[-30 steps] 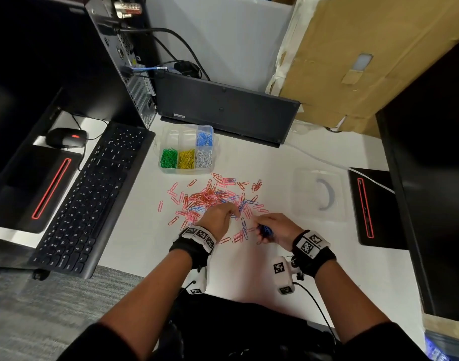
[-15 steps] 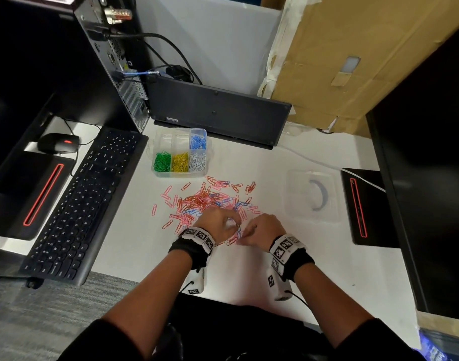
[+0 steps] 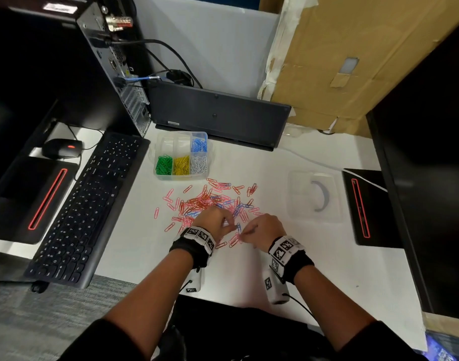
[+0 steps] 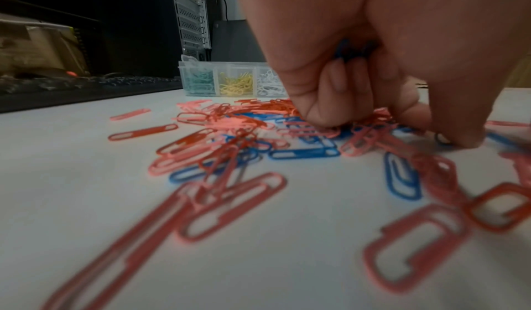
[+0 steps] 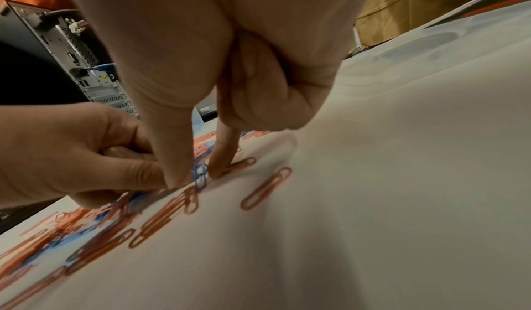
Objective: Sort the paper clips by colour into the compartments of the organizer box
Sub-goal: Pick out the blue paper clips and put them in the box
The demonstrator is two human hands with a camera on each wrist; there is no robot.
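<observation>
Fingers first: my right hand (image 5: 229, 76) has thumb and index tip (image 5: 175, 174) closing on one blue clip (image 5: 201, 176) at the near edge of the pile, pinched but still on the surface (image 3: 314, 256). My left hand (image 4: 373, 53) is curled with blue clips (image 4: 353, 49) tucked inside, knuckles down in the pile of red, pink and blue clips (image 3: 210, 201). The organizer box (image 3: 155, 152) sits beyond the pile; green, yellow and white fill its near row, blue the far right compartment.

Risk as I see it: clips hook together, so lifting the blue one could drag a red along, or the left fistful could spill. No readable labels anywhere, just square marker codes on the wristbands (image 3: 285, 247).
</observation>
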